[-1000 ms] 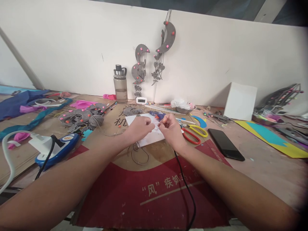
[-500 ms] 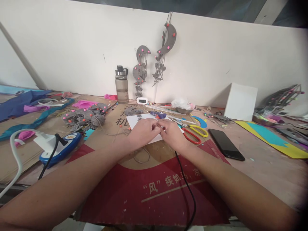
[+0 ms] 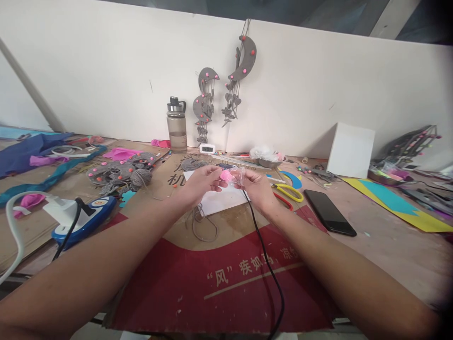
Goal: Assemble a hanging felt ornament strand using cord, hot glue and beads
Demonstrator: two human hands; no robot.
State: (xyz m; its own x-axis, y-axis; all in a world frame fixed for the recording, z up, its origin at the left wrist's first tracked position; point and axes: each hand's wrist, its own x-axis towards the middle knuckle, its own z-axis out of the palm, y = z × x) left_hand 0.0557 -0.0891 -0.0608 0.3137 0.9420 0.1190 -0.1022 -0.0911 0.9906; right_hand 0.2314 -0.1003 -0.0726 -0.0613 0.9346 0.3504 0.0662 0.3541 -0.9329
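Note:
Between both hands, over a white sheet of paper, is a bright pink lump in clear plastic wrap, perhaps soft clay. My left hand pinches its left side with thumb and fingers. The fingers of my right hand are closed on the crinkled clear plastic at the right. A loop of grey yarn trails below my left hand. Just right of my right hand lie scissors with yellow handles and a red-handled tool, partly hidden.
A black cable runs across the red and brown cardboard. The phone lies at right, a blue power strip at left. Behind stand a water bottle and a small clock. Grey moon ornaments hang on the wall.
My hands were together with fingers touching; now they are apart, with the pink lump and clear plastic showing between them. The view has shifted slightly, and more yarn shows below.

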